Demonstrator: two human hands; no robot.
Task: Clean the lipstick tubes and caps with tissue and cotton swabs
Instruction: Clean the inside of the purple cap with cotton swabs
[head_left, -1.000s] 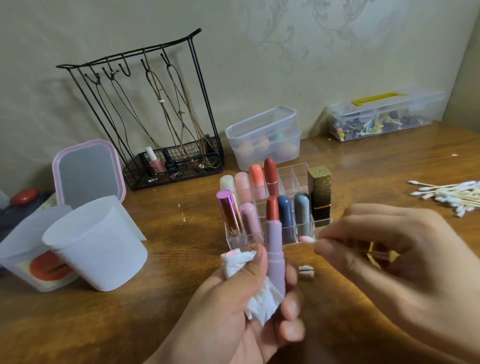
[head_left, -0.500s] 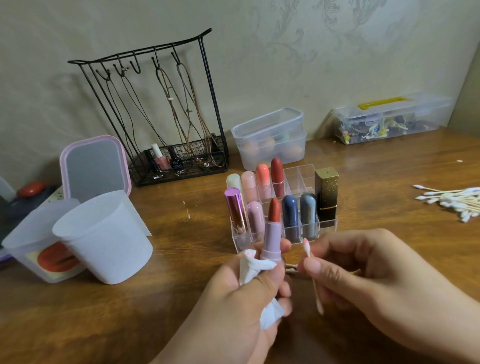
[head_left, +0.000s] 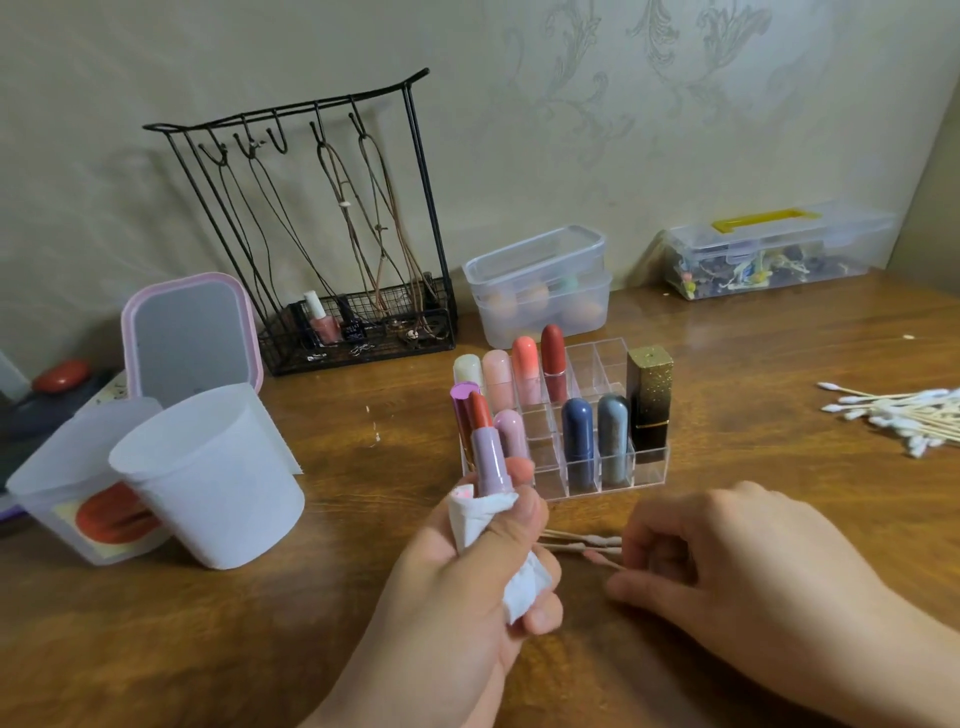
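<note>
The fingers (head_left: 524, 525) of the left hand (head_left: 467, 587) are curled round an uncapped lilac lipstick tube (head_left: 488, 457), held upright with a crumpled tissue (head_left: 483, 519) pinched against its base, just in front of the clear organiser (head_left: 644, 470). A used cotton swab (head_left: 602, 560) is pinched in the curled fingers of the right hand (head_left: 737, 577), low over the table (head_left: 363, 519), beside two other spent swabs (head_left: 582, 540) lying flat. Bare wood is seen between the hands and the near edge. Fresh swabs (head_left: 904, 415) are heaped near the right edge. White cups (head_left: 218, 478) are tipped at the left, well apart from the hands.
</note>
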